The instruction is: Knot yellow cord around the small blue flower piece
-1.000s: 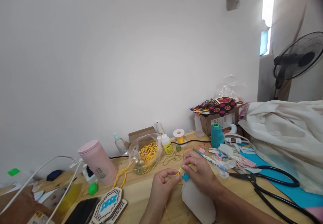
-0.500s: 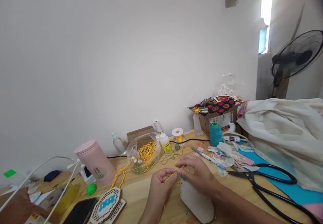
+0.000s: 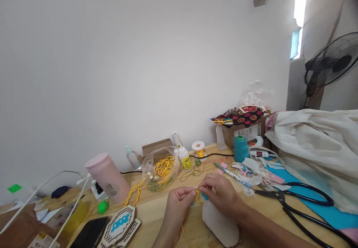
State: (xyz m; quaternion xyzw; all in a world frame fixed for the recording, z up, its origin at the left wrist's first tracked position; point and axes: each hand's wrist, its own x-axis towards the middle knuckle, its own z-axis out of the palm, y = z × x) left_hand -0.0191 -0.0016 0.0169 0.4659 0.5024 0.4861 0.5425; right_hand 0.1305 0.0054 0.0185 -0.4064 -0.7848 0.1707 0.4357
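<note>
My left hand [image 3: 176, 205] and my right hand [image 3: 220, 193] meet over the wooden table [image 3: 156, 214], fingertips pinched together on a thin yellow cord [image 3: 198, 196]. The cord loops between the fingers and trails down below my left wrist. A small blue felt piece [image 3: 205, 196] peeks out just under the fingertips of my right hand. Beneath my right wrist lies a white oval fabric piece [image 3: 220, 225].
Big black scissors [image 3: 296, 199] lie to the right on blue felt. A pink tumbler [image 3: 107, 179], a bag of yellow cord [image 3: 160, 168], a glue bottle [image 3: 185, 158], a teal thread cone [image 3: 240, 149], a phone [image 3: 91, 233] and a wooden ornament [image 3: 121, 223] surround the hands.
The hands stay together at the same spot. The cord, held straighter before, now forms a small loop between the fingertips, and the blue piece shows beneath the right fingers again.
</note>
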